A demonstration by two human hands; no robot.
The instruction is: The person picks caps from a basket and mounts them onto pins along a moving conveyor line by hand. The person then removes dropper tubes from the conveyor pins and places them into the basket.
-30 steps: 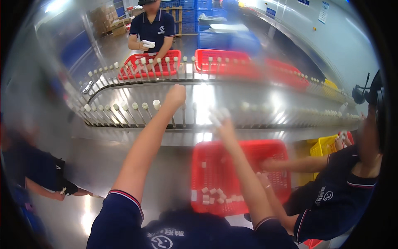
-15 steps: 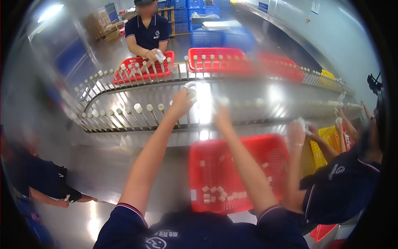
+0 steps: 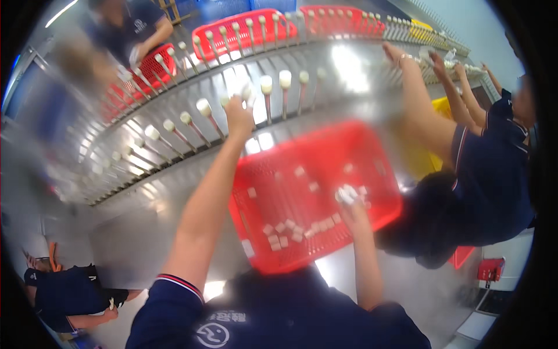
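My left hand [image 3: 239,116], with white-covered fingertips, is raised at the near row of metal rods. Its fingers are bent closed beside the whitish rod heads [image 3: 265,85], and what they hold is hidden by blur. My right hand [image 3: 351,206] reaches down into a red basket [image 3: 314,139] in front of me. White covers show on its fingertips too, but blur hides whether the fingers are pinched or apart. Small whitish blocks [image 3: 296,231] lie scattered on the basket's bottom, several of them along its near side.
A metal conveyor [image 3: 279,131] carries capped rods in two rows. Beyond it stand more red baskets [image 3: 203,41], with a co-worker [image 3: 148,29] at the far left. Another co-worker [image 3: 488,186] works close on my right beside a yellow basket [image 3: 427,157]. A person [image 3: 75,294] is at the lower left.
My view has swung, so the conveyor now slants. My right hand has left the rods and dropped into the red basket. My left hand stays up at the rods.
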